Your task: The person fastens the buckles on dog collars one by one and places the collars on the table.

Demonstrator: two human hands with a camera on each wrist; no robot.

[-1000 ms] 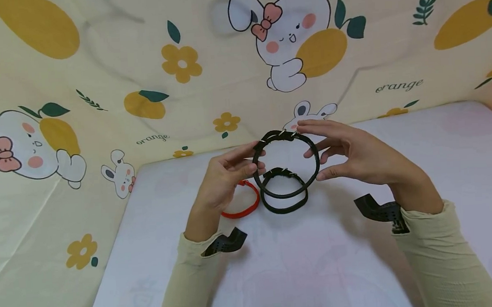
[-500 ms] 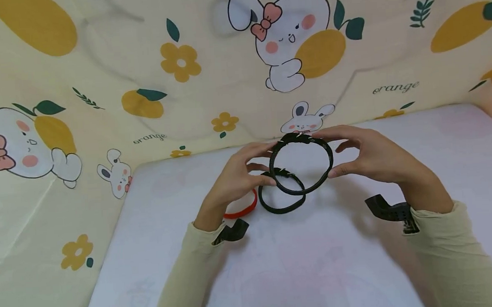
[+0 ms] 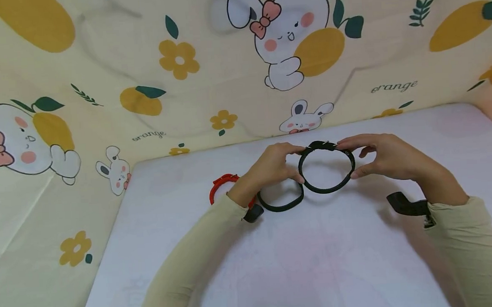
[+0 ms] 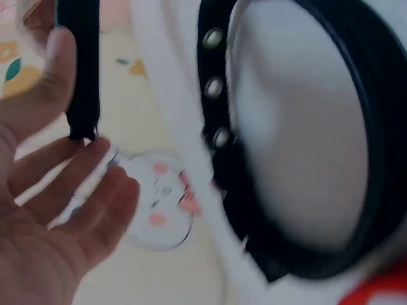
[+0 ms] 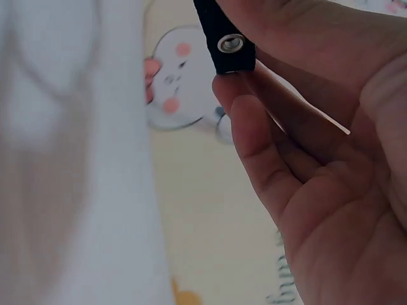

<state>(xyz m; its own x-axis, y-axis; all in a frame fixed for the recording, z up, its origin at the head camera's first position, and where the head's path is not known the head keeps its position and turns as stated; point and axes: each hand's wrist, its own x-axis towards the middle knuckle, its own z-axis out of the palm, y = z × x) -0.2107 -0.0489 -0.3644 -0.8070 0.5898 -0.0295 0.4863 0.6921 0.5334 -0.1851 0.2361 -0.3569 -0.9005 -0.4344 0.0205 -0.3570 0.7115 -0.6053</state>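
A black buckled collar (image 3: 321,145), closed into a ring, is held between both hands. My left hand (image 3: 271,166) pinches its left side between thumb and fingers, and my right hand (image 3: 390,157) pinches the right side. In the left wrist view the thumb lies against the black band (image 4: 84,76). The right wrist view shows a metal eyelet (image 5: 230,43) in the strap by the right fingers. Whether the ring touches the table I cannot tell. A second black collar (image 3: 281,208) lies just left of it, partly behind my left hand. Further left is a red collar (image 3: 226,177), partly covered by the left wrist.
The white table (image 3: 310,261) spreads out in front and to both sides. Behind it hangs a cream cloth (image 3: 207,44) printed with rabbits, flowers and oranges. Dark straps (image 3: 407,204) stick out at the sleeve cuffs.
Both hands have moved right with the black collar, which also came a little lower. It no longer overlaps the second black collar, and more of the red collar's top shows.
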